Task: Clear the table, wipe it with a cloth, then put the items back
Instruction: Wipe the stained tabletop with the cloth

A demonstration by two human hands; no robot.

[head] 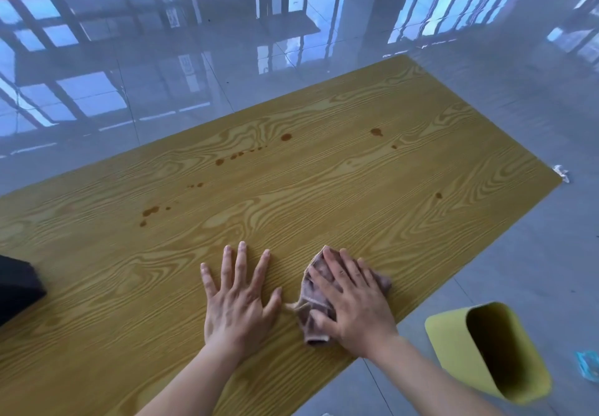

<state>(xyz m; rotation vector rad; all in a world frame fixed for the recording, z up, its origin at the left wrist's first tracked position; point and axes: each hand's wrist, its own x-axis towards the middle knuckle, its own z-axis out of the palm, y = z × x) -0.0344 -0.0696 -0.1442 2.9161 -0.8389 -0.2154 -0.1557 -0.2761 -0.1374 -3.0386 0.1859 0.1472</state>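
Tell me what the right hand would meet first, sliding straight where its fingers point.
The right hand, on the cloth, would cross bare table and probably reach the brown spots first.

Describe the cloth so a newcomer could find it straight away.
Find the long yellow wood-grain table, spotted with brown stains. At its near edge two hands lie side by side; the right hand presses flat on a small crumpled cloth. It is the only soft, dusty-pink thing there, while the left hand rests on bare wood.
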